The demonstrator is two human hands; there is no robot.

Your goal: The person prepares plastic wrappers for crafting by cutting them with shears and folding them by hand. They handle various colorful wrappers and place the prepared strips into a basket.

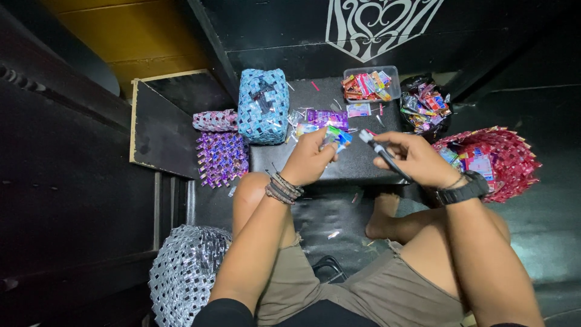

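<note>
Head view, left hand: the left hand (311, 158) hovers over the front part of the low black table (363, 163), fingers curled shut around a folded wrapper strip (336, 137) in green, blue and purple; cord bracelets sit at the wrist.
Head view, right hand: the right hand (414, 158) is just right of the left one, fingers closed around a black pair of scissors (382, 152) whose tip points toward the wrapper strip; a black watch is on the wrist.
Wrapper strip: held above the table's middle, between the two hands, close to the scissors' tip but whether they touch cannot be told.
Table, back right corner: a clear plastic tub (370, 85) filled with coloured wrappers.
Table, back left corner: a woven blue bag (262, 105) stands at the edge.
Table, middle: a flat purple wrapper (327, 117) and small scraps lie behind the hands.
Left of the table: a woven purple mat (221, 158) and a small pink woven piece (215, 120).
Right of the table: a black bag of wrappers (426, 105) and a red woven basket (497, 158) holding more wrappers.
Bottom left: a silver woven basket (184, 274) beside the person's knee.
</note>
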